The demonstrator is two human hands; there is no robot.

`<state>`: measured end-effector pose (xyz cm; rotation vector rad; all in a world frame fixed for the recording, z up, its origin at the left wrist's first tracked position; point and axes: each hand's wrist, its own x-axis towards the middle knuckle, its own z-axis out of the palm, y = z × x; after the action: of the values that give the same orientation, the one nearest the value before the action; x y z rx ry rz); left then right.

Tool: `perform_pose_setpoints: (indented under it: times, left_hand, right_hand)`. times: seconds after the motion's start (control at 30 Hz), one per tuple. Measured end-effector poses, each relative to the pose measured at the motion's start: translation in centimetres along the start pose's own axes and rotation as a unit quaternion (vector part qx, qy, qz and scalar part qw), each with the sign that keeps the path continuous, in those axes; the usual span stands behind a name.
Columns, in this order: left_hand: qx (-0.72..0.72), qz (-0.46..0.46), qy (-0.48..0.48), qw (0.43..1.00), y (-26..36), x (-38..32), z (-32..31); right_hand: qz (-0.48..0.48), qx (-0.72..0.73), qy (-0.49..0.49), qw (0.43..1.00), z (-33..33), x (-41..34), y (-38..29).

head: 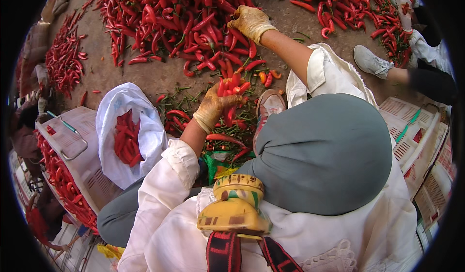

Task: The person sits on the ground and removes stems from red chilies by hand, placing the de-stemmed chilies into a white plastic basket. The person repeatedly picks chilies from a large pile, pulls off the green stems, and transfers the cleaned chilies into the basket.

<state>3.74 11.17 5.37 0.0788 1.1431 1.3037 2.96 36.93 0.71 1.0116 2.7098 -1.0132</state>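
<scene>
My left hand (214,103), in a stained yellowish glove, is closed around several red chili peppers (232,90) above scattered green stems (185,99). Up and to the right, my right hand (250,21), gloved the same way, touches the edge of the large heap of red chilies (163,14); whether its fingertips pinch one is hidden. Left of my left wrist stands an open white plastic sack (127,134) with red chilies inside. More chilies and green stems lie on the ground below my left hand, beside my shoe (270,103).
A crate of chilies (87,152) with a metal handle stands at left. Stacked crates (410,130) are at right. Other chili heaps (67,54) lie beyond. Another person's shoe (372,61) and gloved hand (404,12) are at upper right. A yellow lamp-like device (236,210) hangs on my chest.
</scene>
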Motion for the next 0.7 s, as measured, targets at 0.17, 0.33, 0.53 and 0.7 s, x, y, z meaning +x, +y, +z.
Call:
perform_pose_setpoints:
  times: [0.17, 0.33, 0.53, 0.7]
  left_hand:
    - [-0.050, 0.011, 0.013, 0.999, 0.7, 0.6, -0.7]
    - [-0.150, 0.053, 0.044, 0.986, 0.3, 1.5, -0.7]
    - [-0.214, -0.062, 0.006, 0.975, -0.8, 2.1, -0.9]
    - [-0.252, -0.054, 0.001, 0.966, -1.8, 1.0, -1.5]
  right_hand:
    - [0.005, 0.108, -0.051, 0.993, 2.2, -2.1, 1.2]
    - [0.105, 0.460, -0.161, 0.867, 0.0, -8.0, 2.6]
    - [0.095, 0.466, -0.134, 0.869, -0.5, -13.5, 0.3]
    - [0.086, 0.410, -0.092, 0.903, -1.0, -13.8, 0.1]
